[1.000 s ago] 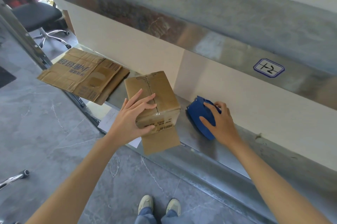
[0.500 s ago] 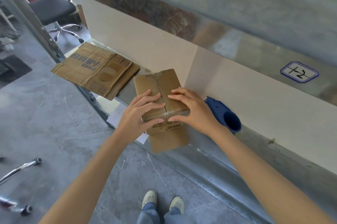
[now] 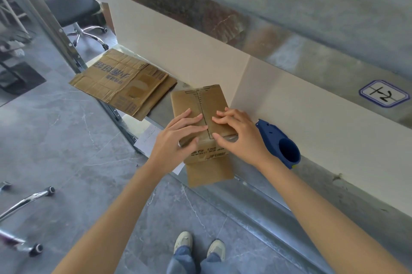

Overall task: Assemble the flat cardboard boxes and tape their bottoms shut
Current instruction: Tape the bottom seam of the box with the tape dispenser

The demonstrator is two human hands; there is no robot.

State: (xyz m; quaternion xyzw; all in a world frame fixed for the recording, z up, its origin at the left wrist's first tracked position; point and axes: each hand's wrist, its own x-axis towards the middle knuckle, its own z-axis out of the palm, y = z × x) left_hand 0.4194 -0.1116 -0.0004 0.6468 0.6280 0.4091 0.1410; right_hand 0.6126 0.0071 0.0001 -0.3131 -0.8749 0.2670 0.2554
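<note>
Left hand (image 3: 178, 137) and right hand (image 3: 236, 135) lie flat, fingers spread, on the box (image 3: 200, 100) just left of the tape dispenser (image 3: 278, 140). Probably smoothing tape over the seam (image 3: 201, 106). Flat cardboard (image 3: 122, 82) sits farther left.

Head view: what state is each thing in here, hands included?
Small cardboard box, set up, top flaps folded shut, one flap hanging loose at the front.
Left hand, fingers pressing flat on the box top.
Right hand, fingertips pressing the box top beside the seam.
Flat cardboard, folded flat, lying on the shelf.
Blue tape dispenser, lying on the shelf, unheld.
</note>
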